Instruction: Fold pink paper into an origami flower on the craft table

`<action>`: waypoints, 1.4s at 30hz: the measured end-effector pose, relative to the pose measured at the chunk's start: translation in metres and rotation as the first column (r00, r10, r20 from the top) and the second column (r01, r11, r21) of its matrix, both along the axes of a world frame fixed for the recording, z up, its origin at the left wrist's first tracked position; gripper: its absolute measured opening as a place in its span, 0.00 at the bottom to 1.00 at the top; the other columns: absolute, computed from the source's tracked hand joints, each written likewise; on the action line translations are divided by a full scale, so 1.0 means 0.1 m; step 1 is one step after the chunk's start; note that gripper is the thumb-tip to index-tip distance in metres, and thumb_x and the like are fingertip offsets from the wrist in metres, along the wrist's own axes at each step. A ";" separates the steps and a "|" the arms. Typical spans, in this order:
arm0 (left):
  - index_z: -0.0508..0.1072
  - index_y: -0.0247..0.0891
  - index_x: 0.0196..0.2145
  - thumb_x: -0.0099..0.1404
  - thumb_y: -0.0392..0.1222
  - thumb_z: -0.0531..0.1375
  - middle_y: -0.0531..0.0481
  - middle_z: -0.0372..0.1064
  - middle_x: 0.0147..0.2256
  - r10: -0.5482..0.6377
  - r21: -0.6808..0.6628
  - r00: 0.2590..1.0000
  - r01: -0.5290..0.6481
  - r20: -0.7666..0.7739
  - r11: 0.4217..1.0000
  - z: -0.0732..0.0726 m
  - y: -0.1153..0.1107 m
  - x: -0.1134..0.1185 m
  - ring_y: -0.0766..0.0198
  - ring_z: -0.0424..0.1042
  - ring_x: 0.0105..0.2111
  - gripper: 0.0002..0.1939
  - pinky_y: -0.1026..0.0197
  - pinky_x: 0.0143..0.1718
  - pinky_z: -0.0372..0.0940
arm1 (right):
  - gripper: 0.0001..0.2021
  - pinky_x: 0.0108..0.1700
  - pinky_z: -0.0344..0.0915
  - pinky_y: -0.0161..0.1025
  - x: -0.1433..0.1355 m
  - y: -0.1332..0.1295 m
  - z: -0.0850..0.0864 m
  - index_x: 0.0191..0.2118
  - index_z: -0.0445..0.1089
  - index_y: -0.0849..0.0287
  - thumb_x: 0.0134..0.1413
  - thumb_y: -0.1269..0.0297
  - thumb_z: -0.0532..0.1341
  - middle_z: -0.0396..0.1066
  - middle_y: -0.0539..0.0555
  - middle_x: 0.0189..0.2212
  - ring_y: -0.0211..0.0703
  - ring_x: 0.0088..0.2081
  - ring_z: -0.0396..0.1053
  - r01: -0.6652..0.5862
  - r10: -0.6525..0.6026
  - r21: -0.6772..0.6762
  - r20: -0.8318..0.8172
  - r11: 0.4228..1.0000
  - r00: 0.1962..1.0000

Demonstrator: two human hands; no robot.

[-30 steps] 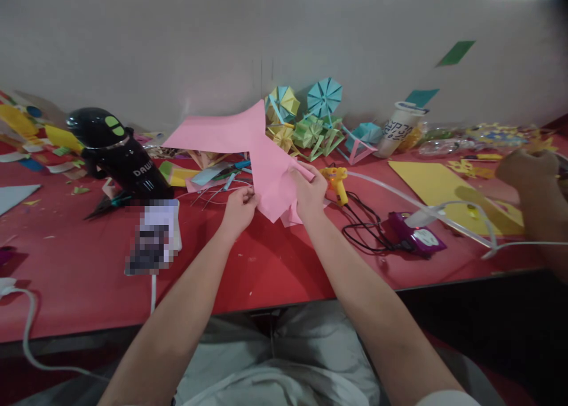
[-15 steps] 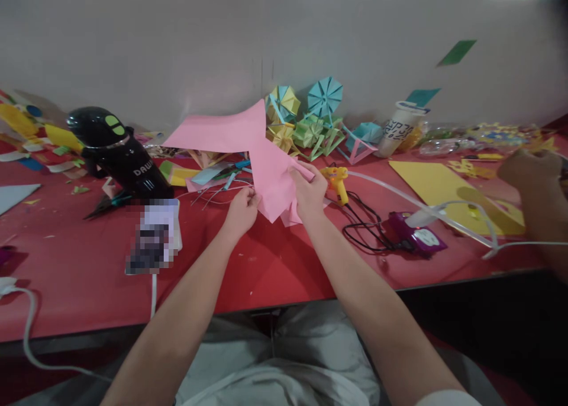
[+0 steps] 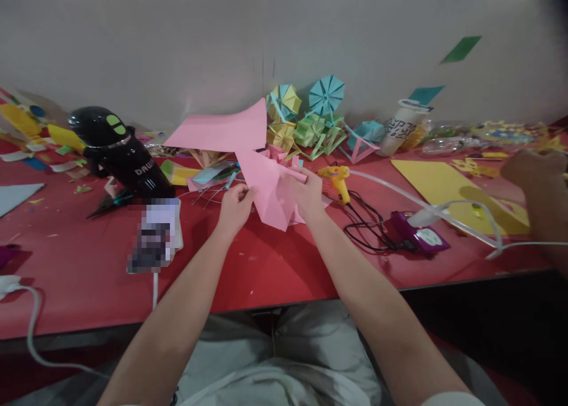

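Observation:
A pink sheet of paper [image 3: 268, 194] is held up between my two hands above the red table, its lower edge pointing toward me. My left hand [image 3: 235, 208] pinches its left edge between thumb and fingers. On the other side, my right hand [image 3: 305, 192] is closed on the paper's right part, where the edge looks curled into a roll. Behind it, a larger pink sheet [image 3: 219, 131] lies toward the wall with its right corner raised. Some smaller pink paper pieces show partly behind the held sheet.
Folded paper umbrellas [image 3: 313, 128] stand along the wall. A yellow glue gun [image 3: 338, 182] and a purple power socket [image 3: 419, 235] lie to the right, cables between them. On the left are a black bottle [image 3: 128, 160] and a phone [image 3: 155, 234]. Another person's hand [image 3: 532, 172] is far right.
The held pink sheet has turned, its upper end shifting left and its lower corner right. My left hand has moved slightly left; my right hand has moved a little left and down.

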State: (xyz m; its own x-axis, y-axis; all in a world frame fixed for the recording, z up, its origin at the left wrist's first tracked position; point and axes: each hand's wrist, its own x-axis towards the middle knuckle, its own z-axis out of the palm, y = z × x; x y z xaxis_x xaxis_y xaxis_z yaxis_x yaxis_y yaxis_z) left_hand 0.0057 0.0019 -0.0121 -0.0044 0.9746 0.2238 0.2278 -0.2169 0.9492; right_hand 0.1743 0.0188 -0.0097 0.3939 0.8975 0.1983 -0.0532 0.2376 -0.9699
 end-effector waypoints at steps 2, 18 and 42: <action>0.68 0.38 0.21 0.57 0.48 0.63 0.54 0.62 0.19 0.023 -0.057 0.999 -0.021 0.033 0.998 -0.01 0.01 0.00 0.67 0.61 0.20 0.14 0.64 0.23 0.57 | 0.12 0.33 0.67 0.39 -0.01 -0.01 0.01 0.34 0.75 0.59 0.40 0.61 0.65 0.74 0.52 0.30 0.41 0.30 0.69 -0.001 0.002 -0.011 0.040 1.000 0.999; 0.69 0.37 0.22 0.54 0.45 0.64 0.51 0.68 0.19 0.115 -0.197 0.949 -0.058 0.293 0.979 -0.02 0.07 -0.01 0.64 0.67 0.18 0.11 0.60 0.22 0.65 | 0.12 0.32 0.66 0.37 -0.02 -0.08 0.07 0.35 0.76 0.61 0.42 0.64 0.62 0.75 0.52 0.29 0.40 0.29 0.69 -0.005 0.008 -0.017 0.210 1.000 0.978; 0.73 0.36 0.28 0.52 0.42 0.63 0.50 0.71 0.26 0.216 0.016 0.938 -0.229 0.271 0.973 -0.12 0.22 -0.11 0.63 0.70 0.28 0.07 0.61 0.31 0.66 | 0.12 0.36 0.68 0.38 -0.07 -0.09 0.03 0.35 0.77 0.59 0.42 0.63 0.63 0.76 0.52 0.31 0.43 0.34 0.72 -0.052 0.060 -0.037 0.267 0.998 0.962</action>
